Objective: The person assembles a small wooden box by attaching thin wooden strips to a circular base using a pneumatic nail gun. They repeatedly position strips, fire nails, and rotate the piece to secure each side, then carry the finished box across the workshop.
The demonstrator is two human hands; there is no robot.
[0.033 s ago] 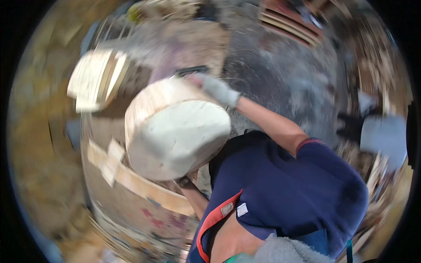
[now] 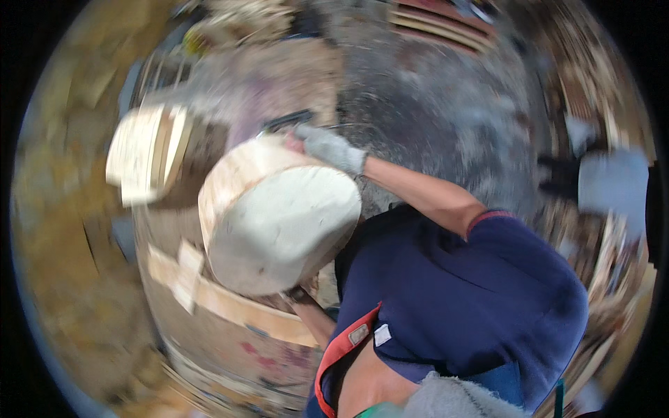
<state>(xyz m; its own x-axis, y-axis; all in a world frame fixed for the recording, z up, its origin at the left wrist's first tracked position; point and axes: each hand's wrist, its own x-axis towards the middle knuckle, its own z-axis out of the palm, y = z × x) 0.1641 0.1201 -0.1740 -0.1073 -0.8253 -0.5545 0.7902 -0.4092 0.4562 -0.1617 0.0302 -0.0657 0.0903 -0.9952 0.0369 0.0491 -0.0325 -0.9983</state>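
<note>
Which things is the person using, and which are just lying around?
In use: round wood block; gloved right hand gripping its top edge; left hand beneath it.
Lying about: stack of pale boards; wooden plank; reddish slats far off.

Bright daylight w/ soft shadows, but the whole pic is smeared by motion blur, worst near the round black rim where stuff bends, & only the pale log [image 2: 279, 223] looks fairly sharp.
</note>
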